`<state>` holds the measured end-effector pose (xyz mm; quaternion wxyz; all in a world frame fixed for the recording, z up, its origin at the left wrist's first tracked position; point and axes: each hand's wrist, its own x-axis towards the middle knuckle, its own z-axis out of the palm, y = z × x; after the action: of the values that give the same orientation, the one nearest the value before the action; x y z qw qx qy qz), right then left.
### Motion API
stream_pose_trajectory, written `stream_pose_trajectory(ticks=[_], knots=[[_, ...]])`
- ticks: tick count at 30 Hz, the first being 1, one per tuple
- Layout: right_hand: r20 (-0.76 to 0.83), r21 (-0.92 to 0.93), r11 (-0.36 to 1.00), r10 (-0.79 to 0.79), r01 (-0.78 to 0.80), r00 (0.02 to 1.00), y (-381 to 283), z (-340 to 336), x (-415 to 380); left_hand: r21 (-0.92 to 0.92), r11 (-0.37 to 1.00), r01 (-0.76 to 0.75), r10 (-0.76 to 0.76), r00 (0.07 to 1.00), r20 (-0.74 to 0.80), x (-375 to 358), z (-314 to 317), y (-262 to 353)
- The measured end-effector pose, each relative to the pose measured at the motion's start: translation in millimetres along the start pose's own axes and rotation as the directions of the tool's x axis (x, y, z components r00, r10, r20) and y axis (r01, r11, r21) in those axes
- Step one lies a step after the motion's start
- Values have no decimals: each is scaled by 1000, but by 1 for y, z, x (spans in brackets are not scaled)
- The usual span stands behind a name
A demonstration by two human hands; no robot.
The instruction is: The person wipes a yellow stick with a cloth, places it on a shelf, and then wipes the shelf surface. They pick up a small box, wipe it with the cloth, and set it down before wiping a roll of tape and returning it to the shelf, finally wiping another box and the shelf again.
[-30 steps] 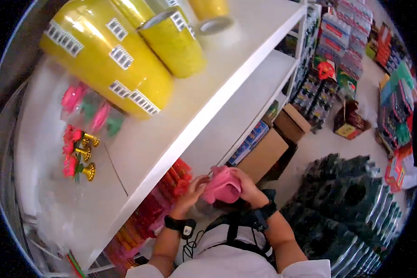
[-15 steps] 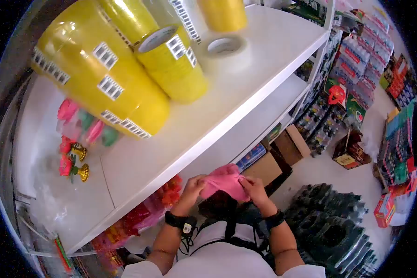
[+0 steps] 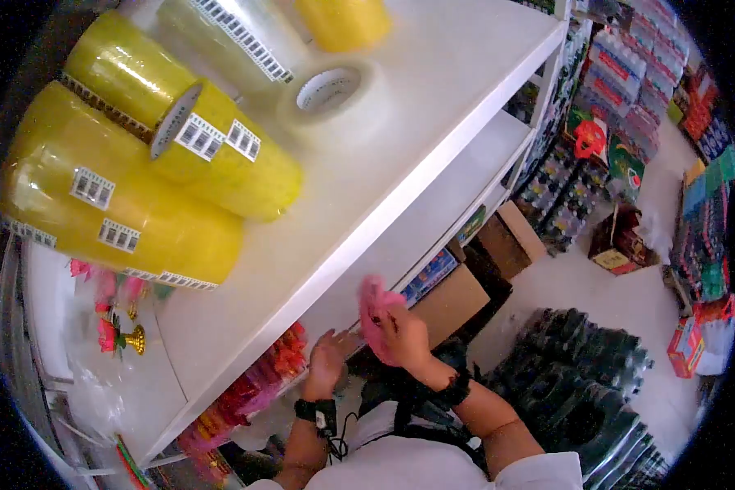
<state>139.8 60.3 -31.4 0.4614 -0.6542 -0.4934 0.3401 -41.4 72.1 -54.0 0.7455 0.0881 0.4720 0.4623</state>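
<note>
My right hand (image 3: pixel 406 336) is closed around a crumpled pink cloth (image 3: pixel 374 314), held in front of the lower shelf (image 3: pixel 433 214). To its left is my left hand (image 3: pixel 327 361), apart from the cloth and close to the shelf edge. Its fingers look loosely extended and slightly blurred, with nothing visible in them. Above both hands, the top shelf (image 3: pixel 318 208) bears large yellow tape rolls (image 3: pixel 131 208) with barcode labels, and a clear tape roll (image 3: pixel 331 106).
Pink and red flowers on gold stands (image 3: pixel 133 339) sit on the top shelf at left. Below are red packaged goods (image 3: pixel 249 380) and cardboard boxes (image 3: pixel 457 306). Dark bottle packs (image 3: pixel 567 384) are stacked on the floor at right, with an open carton (image 3: pixel 625 245) beyond.
My left hand has let go of the pink cloth and dropped slightly. My right hand has carried the cloth leftward toward the shelf. The camera view has shifted, moving the tape rolls left.
</note>
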Motion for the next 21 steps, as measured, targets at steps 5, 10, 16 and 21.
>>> stream_pose_trajectory(ticks=[5,10,16,21], knots=[[99,-226,878,-409,421,907,-15,20,-12,215,971,-106,47,964,262,-12,-13,0],[140,-196,839,-489,508,861,-37,37,-29,410,908,-89,24,986,162,-31,3,4],[531,-30,879,-390,477,752,-48,59,-52,646,759,-79,48,997,65,-55,-12,5],[559,176,823,-535,539,633,-76,30,-52,727,678,-106,80,994,71,-69,-13,10]])
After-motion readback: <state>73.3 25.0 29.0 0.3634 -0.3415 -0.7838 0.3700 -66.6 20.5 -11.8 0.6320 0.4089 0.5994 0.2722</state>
